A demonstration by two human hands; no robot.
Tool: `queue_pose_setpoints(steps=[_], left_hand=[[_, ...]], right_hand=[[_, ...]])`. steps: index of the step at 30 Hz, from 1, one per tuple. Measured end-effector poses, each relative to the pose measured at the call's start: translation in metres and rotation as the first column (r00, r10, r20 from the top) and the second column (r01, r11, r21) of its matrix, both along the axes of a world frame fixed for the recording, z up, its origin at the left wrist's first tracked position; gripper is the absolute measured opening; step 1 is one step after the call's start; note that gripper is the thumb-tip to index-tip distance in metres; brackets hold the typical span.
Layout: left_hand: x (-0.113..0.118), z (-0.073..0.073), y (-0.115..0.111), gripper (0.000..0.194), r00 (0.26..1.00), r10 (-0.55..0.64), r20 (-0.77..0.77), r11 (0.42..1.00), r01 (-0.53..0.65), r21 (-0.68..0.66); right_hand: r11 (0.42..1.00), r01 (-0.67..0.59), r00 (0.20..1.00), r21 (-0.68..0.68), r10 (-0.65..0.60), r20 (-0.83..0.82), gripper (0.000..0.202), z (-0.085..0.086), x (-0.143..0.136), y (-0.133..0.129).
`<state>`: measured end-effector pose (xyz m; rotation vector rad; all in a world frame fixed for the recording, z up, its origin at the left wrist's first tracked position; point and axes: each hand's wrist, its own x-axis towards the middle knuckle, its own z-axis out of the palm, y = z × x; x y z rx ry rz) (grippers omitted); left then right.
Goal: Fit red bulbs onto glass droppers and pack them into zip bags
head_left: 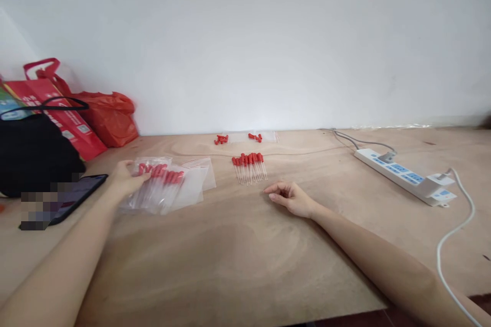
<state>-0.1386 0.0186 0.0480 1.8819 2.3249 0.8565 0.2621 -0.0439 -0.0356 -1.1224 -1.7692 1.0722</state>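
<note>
On the left, my left hand [125, 181] grips the edge of a clear plastic bag, thumb and fingers closed around it. That bag lies on a pile of clear zip bags [187, 199], with several red-topped droppers [161, 173] showing through the plastic. My right hand [289, 199] rests on the table right of centre, fingers loosely bent and apart, holding nothing. Just beyond its fingertips lies a row of droppers [250, 168] with red bulbs and thin pale stems, bulbs pointing away from me.
Farther back, loose red bulbs [221, 139] lie beside a flat clear bag [238, 137], with more on it. A phone [82, 196], a black bag [38, 153] and red bags [113, 117] are at left. A power strip [402, 173] with a white cable [441, 245] is at right.
</note>
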Motion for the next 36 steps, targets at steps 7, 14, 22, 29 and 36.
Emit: queue_pose_setpoints(steps=[7, 14, 22, 29, 36], left_hand=[[0.047, -0.003, -0.018, 0.037, 0.92, 0.022, -0.391, 0.999, -0.006, 0.04], [0.09, -0.037, -0.019, 0.047, 0.823, -0.264, -0.502, 0.961, 0.267, -0.067], [0.107, -0.049, -0.027, 0.056, 0.742, -0.421, -0.522, 0.906, 0.312, -0.287], [0.107, -0.045, -0.031, 0.036, 0.8, -0.455, -0.391, 0.888, 0.377, -0.264], [0.1, -0.036, -0.024, 0.043, 0.956, -0.245, -0.164, 0.969, 0.239, -0.054]], right_hand=[[1.0, 0.005, 1.0, 0.019, -0.006, 0.02, 0.027, -0.001, 0.001, 0.0], [0.999, 0.001, 0.999, 0.042, -0.003, 0.041, 0.027, 0.0, 0.001, -0.001], [0.999, 0.001, 0.999, 0.051, -0.003, 0.049, 0.026, 0.002, 0.001, -0.003], [0.999, -0.004, 0.999, 0.048, 0.002, 0.055, 0.025, 0.0, 0.002, -0.001], [0.999, 0.006, 1.0, 0.035, -0.007, 0.028, 0.026, 0.0, 0.0, -0.001]])
